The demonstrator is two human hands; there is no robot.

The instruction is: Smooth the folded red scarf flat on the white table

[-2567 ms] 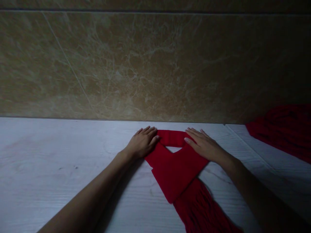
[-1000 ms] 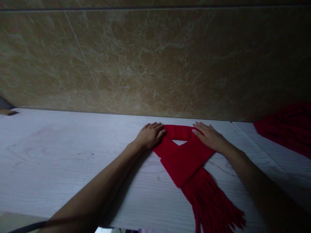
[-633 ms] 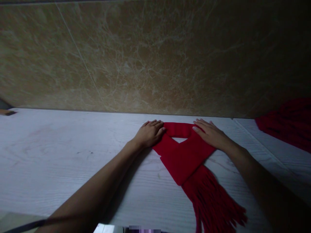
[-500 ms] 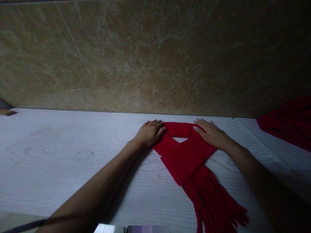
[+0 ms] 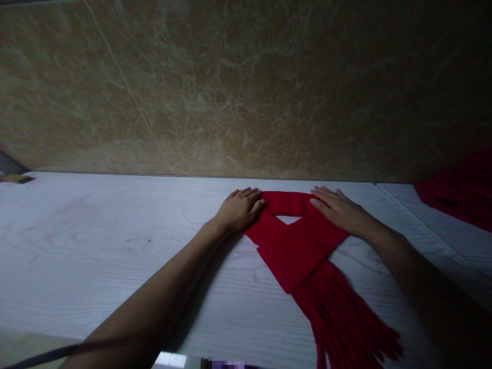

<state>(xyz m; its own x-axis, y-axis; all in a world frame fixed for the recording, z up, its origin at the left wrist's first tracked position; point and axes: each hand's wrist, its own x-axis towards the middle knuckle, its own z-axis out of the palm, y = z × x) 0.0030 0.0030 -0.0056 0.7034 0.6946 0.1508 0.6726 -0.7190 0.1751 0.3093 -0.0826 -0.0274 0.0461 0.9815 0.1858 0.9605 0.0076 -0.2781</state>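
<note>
A red scarf (image 5: pixel 300 248) lies flat on the white wood-grain table (image 5: pixel 96 246), folded into a loop at the far side with its bands crossing below. Its fringe (image 5: pixel 353 312) spreads toward the lower right. My left hand (image 5: pixel 242 209) rests flat on the loop's left corner, fingers stretched out and pointing at the wall. On the opposite corner lies my right hand (image 5: pixel 338 207), also open and palm down. A small triangle of table shows inside the loop between the hands.
A marbled brown wall (image 5: pixel 230 102) rises along the table's far edge. More red fabric (image 5: pixel 461 189) is heaped at the right. A small wooden-looking piece (image 5: pixel 17 178) sits at the far left. A dark strap (image 5: pixel 46 354) crosses near my left forearm.
The whole view has shifted slightly, so the scarf and hands appear a little further right. Both hands keep their places on the scarf, and its fold looks the same.
</note>
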